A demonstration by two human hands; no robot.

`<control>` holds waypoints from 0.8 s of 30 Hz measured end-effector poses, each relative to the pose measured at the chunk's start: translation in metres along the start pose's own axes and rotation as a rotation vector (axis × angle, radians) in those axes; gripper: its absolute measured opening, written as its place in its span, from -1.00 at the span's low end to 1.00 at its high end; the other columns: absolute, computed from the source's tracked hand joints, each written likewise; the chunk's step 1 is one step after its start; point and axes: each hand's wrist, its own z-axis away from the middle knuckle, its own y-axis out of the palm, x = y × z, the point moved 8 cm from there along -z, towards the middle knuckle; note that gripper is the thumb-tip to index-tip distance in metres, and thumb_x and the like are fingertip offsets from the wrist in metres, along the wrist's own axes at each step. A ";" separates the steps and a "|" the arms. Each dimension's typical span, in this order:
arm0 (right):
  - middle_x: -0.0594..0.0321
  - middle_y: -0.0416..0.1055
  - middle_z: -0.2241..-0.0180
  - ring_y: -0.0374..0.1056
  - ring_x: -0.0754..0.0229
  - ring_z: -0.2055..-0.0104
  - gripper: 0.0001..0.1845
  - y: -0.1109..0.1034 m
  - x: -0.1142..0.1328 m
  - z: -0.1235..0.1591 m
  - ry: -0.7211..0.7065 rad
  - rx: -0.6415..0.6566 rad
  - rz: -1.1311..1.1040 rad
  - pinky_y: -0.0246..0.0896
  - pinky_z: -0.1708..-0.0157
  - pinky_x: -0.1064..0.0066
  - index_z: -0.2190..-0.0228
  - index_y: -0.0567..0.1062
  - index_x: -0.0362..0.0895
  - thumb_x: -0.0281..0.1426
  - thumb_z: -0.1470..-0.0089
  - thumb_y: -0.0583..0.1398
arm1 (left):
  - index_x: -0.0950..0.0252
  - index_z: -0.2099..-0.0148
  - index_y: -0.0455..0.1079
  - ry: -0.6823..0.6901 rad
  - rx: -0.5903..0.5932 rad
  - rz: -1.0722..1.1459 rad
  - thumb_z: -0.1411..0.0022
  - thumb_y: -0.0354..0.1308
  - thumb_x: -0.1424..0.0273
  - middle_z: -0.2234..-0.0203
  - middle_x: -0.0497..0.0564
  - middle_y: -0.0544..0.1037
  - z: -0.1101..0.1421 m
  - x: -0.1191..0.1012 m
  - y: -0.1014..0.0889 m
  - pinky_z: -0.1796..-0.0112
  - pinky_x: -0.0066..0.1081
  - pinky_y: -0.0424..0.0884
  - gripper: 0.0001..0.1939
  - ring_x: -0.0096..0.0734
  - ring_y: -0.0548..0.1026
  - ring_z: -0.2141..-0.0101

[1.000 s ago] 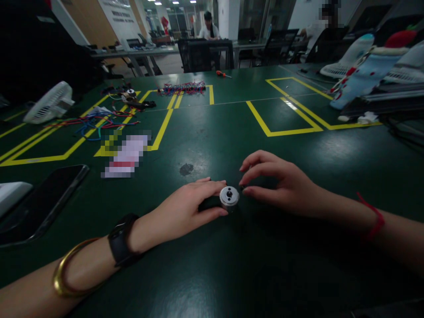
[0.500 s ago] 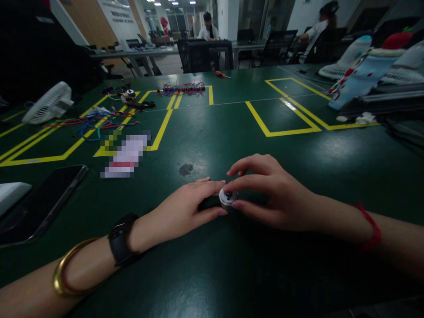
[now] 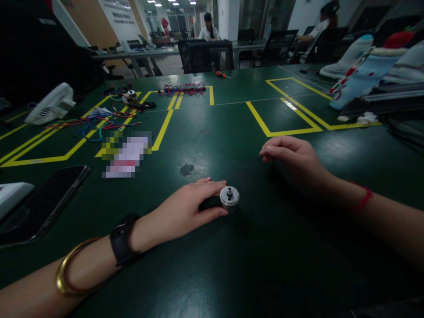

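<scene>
A small silver cylindrical motor (image 3: 229, 197) stands upright on the dark green table, its round top plate and short central shaft facing up. Against its left side rests my left hand (image 3: 185, 205), closed about it between the thumb and forefinger. To the right and farther from me is my right hand (image 3: 291, 157), apart from the motor, with its fingers curled together. What lies between those fingertips, if anything, is hidden.
At left lie a black phone (image 3: 46, 203), a blurred paper (image 3: 129, 157) and coloured wires (image 3: 96, 126) by a white fan (image 3: 53, 106). Farther back are a wire bundle (image 3: 183, 89) and an orange screwdriver (image 3: 221, 75). A blue snowman-like figure (image 3: 362, 79) stands at right.
My right hand has come off the top of the motor and moved right and away from me, its fingers curling in. The left hand stays at the motor.
</scene>
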 end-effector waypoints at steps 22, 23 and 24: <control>0.25 0.44 0.46 0.32 0.20 0.42 -0.78 0.009 -0.014 -0.002 0.006 0.102 0.309 0.19 0.41 0.33 0.41 0.53 -0.12 -0.22 -0.08 0.22 | 0.16 -0.24 0.16 0.006 -0.007 0.004 -0.30 0.16 0.31 -0.07 -0.01 0.44 0.000 -0.002 -0.001 -0.22 -0.14 0.08 -0.50 -0.28 0.42 -0.03; 0.23 0.45 0.43 0.32 0.19 0.40 -0.79 0.015 -0.011 -0.002 -0.039 0.158 0.397 0.20 0.40 0.32 0.39 0.53 -0.13 -0.24 -0.08 0.21 | 0.16 -0.24 0.15 0.009 -0.009 0.005 -0.29 0.16 0.31 -0.07 -0.01 0.44 0.000 -0.002 0.000 -0.23 -0.13 0.08 -0.49 -0.28 0.42 -0.03; 0.22 0.45 0.41 0.33 0.17 0.37 -0.82 0.022 -0.007 0.000 -0.100 0.216 0.486 0.21 0.36 0.30 0.37 0.54 -0.13 -0.27 -0.08 0.21 | 0.16 -0.24 0.16 0.010 -0.009 0.005 -0.29 0.16 0.31 -0.07 -0.01 0.43 0.000 -0.002 0.000 -0.23 -0.13 0.07 -0.49 -0.27 0.42 -0.03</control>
